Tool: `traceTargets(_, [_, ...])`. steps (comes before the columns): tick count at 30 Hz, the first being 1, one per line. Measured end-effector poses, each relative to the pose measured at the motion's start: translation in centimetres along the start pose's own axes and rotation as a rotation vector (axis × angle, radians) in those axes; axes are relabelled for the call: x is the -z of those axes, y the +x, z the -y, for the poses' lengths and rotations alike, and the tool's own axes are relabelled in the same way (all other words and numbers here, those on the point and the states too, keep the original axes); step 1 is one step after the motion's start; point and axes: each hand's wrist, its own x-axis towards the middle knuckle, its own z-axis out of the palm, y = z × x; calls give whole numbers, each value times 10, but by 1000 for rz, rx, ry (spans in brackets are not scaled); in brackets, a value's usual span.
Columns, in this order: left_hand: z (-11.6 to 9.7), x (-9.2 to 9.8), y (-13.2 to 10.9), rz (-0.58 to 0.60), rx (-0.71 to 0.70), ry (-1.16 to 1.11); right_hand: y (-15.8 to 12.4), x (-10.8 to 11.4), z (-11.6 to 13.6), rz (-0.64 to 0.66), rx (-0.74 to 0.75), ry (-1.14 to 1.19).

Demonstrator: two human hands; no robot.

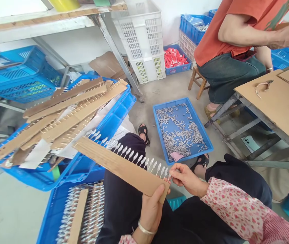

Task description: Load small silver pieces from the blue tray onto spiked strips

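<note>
My left hand [152, 206] is closed around the near end of a long cardboard strip [119, 166], held slantwise over my lap. Along the strip's upper edge stands a row of small grey-white spoon-shaped pieces [135, 157] on thin pins. At the right end of that row, my right hand [185, 178] pinches one of these pieces, mostly hidden by the fingers. On the floor ahead, a blue tray [208, 144] holds many loose grey pieces of similar shape [174, 145]. Beside my left leg, a blue crate [46, 217] contains strips filled with such pieces.
Pinned cardboard strips [65, 125] lie across a blue crate [119, 115] at left. White crates [144, 37] stand behind, near a tray of red pieces [174, 58]. A seated co-worker [235, 40] is at right, by a table [273, 101] with pliers [263, 87].
</note>
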Motion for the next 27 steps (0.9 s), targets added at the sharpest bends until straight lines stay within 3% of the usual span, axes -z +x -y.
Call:
traceTargets(12, [-3, -1, 0, -25, 37, -16, 0, -5, 3, 56, 5, 3])
traceTargets(27, [0, 1, 4, -73, -13, -66, 0, -3, 6, -43, -35, -3])
